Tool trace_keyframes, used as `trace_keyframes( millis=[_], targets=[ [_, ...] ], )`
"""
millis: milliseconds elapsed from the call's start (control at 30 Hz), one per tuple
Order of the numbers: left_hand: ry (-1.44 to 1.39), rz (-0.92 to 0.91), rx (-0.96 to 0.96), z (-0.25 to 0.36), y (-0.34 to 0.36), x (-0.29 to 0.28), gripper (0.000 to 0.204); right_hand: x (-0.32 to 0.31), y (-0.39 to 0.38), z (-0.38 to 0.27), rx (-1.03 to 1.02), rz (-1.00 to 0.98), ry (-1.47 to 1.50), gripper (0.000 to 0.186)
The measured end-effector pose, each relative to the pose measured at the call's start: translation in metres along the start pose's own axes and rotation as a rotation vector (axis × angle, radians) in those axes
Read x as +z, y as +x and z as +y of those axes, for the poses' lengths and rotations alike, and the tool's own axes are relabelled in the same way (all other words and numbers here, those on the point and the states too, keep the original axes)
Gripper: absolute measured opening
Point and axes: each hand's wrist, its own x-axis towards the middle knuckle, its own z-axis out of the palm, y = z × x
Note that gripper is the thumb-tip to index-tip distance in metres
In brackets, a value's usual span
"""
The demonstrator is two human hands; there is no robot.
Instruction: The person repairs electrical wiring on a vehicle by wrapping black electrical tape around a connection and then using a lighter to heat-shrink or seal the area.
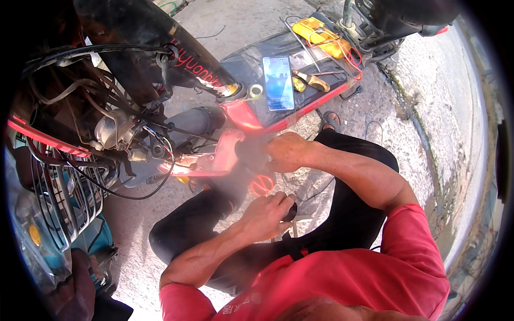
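My left hand point(262, 218) is above my lap, its fingers curled round a small dark rounded object point(290, 212) whose kind I cannot make out. My right hand point(286, 152) is closed beside the end of a red plastic panel point(227, 147) on an electric scooter. A blurred dark patch point(251, 152) lies between that hand and the panel; whether it is a held thing is unclear. Grey haze veils this spot. Below my right hand, a looped orange-red cord point(262, 185) shows near the ground.
On the scooter's footboard point(235, 61) lie a phone point(278, 83), yellow-handled screwdrivers point(313, 81), a roll of tape point(256, 91) and a yellow multimeter point(321, 37) with red leads. Exposed wires point(155, 136) hang at the left, near a wire basket point(69, 198). A pale wall point(455, 107) stands right.
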Motion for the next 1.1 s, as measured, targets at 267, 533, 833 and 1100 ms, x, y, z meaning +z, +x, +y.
trace_keyframes(
  millis=[267, 533, 833, 1100],
  targets=[
    [0.002, -0.01, -0.002, -0.001, 0.0, 0.001, 0.06, -0.001, 0.0, -0.001, 0.015, -0.052, -0.002, 0.039],
    [-0.05, -0.102, -0.068, 0.004, 0.0, -0.005, 0.062, 0.001, 0.0, -0.003, 0.029, -0.073, -0.007, 0.039],
    [-0.048, -0.1, -0.042, 0.008, -0.003, -0.007, 0.061, 0.009, 0.002, -0.002, 0.019, -0.082, -0.011, 0.039],
    [-0.075, -0.082, -0.037, 0.01, -0.007, -0.014, 0.062, 0.014, 0.004, -0.001, 0.004, -0.094, -0.014, 0.039]
  ],
)
